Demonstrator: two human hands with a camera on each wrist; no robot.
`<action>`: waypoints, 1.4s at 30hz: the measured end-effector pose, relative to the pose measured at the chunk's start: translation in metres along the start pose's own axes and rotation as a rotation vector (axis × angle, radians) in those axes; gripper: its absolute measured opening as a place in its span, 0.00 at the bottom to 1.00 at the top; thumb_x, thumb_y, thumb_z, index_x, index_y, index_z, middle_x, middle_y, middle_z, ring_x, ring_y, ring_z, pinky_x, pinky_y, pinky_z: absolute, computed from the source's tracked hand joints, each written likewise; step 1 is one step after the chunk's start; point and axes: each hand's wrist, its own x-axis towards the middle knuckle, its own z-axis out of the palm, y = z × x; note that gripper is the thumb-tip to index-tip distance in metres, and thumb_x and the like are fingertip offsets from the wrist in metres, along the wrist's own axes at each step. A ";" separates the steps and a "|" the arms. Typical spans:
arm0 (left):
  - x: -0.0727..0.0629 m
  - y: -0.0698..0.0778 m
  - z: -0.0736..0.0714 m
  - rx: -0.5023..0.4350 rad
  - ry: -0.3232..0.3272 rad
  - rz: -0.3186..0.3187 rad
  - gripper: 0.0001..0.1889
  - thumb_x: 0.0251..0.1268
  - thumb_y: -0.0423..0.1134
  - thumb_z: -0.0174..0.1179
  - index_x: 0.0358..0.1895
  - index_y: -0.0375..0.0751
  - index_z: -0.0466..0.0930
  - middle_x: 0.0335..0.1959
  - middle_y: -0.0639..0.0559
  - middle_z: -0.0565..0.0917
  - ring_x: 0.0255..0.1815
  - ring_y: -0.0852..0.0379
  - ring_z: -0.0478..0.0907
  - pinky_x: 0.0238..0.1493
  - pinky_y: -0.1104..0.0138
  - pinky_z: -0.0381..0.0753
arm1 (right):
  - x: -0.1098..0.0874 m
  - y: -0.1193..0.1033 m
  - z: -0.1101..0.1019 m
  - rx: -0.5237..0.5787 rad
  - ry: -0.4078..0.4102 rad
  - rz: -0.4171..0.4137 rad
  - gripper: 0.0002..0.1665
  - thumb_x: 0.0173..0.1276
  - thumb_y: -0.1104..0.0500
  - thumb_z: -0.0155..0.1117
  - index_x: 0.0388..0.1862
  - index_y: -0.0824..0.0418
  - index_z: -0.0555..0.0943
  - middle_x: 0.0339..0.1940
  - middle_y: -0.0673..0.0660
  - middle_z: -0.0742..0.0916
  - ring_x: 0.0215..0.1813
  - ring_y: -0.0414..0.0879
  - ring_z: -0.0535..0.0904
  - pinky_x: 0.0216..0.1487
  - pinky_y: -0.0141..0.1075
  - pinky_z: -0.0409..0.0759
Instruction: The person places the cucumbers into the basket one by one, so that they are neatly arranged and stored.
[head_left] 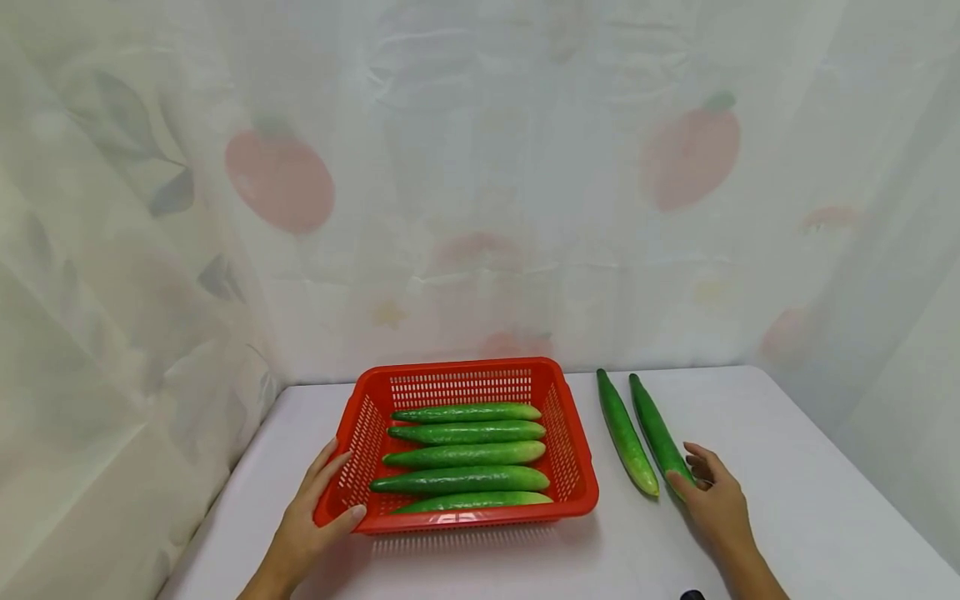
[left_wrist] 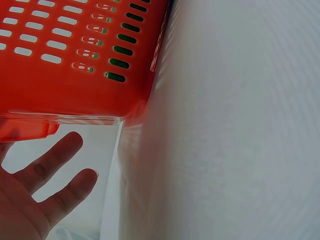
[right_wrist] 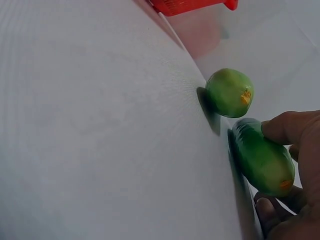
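A red plastic basket (head_left: pixel 450 522) with slotted walls holds several green cucumbers (head_left: pixel 465 455), lying crosswise in a row. At its front left corner is my left hand (head_left: pixel 306 518), thumb by the front rim and fingers spread along the left side; the left wrist view shows two fingers (left_wrist: pixel 52 160) extended below the rim. To the right of the basket, two more cucumbers lie lengthwise. My right hand (head_left: pixel 716 502) grips the near end of the outer cucumber (head_left: pixel 655 423), thumb on one side and fingers on the other. The inner cucumber (head_left: pixel 624 433) lies beside it, untouched.
The white table (head_left: pixel 772 450) extends to the right of the cucumbers. A pale curtain (head_left: pixel 480 183) with printed fruit hangs along the back edge, and more cloth (head_left: pixel 97 333) hangs at the left. A small dark object (head_left: pixel 692 595) shows at the bottom edge near my right forearm.
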 end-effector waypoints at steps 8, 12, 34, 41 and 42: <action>0.000 0.000 0.000 0.002 0.005 0.014 0.35 0.59 0.44 0.67 0.70 0.49 0.66 0.76 0.58 0.52 0.68 0.55 0.56 0.52 0.74 0.67 | -0.002 -0.003 0.003 -0.058 0.029 0.023 0.32 0.63 0.57 0.69 0.64 0.63 0.71 0.55 0.71 0.80 0.53 0.62 0.77 0.48 0.42 0.75; 0.000 0.002 -0.001 -0.007 0.009 0.034 0.34 0.59 0.42 0.68 0.70 0.49 0.67 0.75 0.58 0.52 0.69 0.53 0.56 0.52 0.76 0.66 | -0.003 -0.004 0.005 -0.070 0.067 0.082 0.29 0.63 0.61 0.65 0.64 0.65 0.71 0.56 0.71 0.78 0.54 0.64 0.75 0.49 0.57 0.72; 0.000 0.004 -0.001 -0.020 0.008 0.037 0.34 0.58 0.42 0.68 0.70 0.47 0.67 0.76 0.56 0.53 0.68 0.50 0.57 0.51 0.75 0.67 | -0.004 -0.003 -0.005 0.124 0.154 0.220 0.27 0.74 0.55 0.53 0.68 0.65 0.70 0.64 0.71 0.73 0.60 0.64 0.67 0.55 0.56 0.64; 0.000 0.005 0.000 -0.009 -0.001 0.014 0.35 0.58 0.43 0.68 0.70 0.49 0.66 0.76 0.57 0.52 0.69 0.50 0.56 0.51 0.72 0.69 | 0.000 -0.005 -0.007 0.410 0.158 0.308 0.28 0.76 0.56 0.53 0.71 0.64 0.66 0.68 0.67 0.68 0.64 0.60 0.63 0.49 0.33 0.76; 0.000 0.005 0.000 -0.010 0.000 0.014 0.35 0.58 0.43 0.68 0.70 0.49 0.66 0.76 0.57 0.52 0.69 0.50 0.56 0.51 0.72 0.69 | 0.001 -0.006 -0.008 0.493 0.157 0.318 0.29 0.75 0.58 0.53 0.72 0.65 0.65 0.68 0.66 0.66 0.66 0.61 0.62 0.49 0.32 0.76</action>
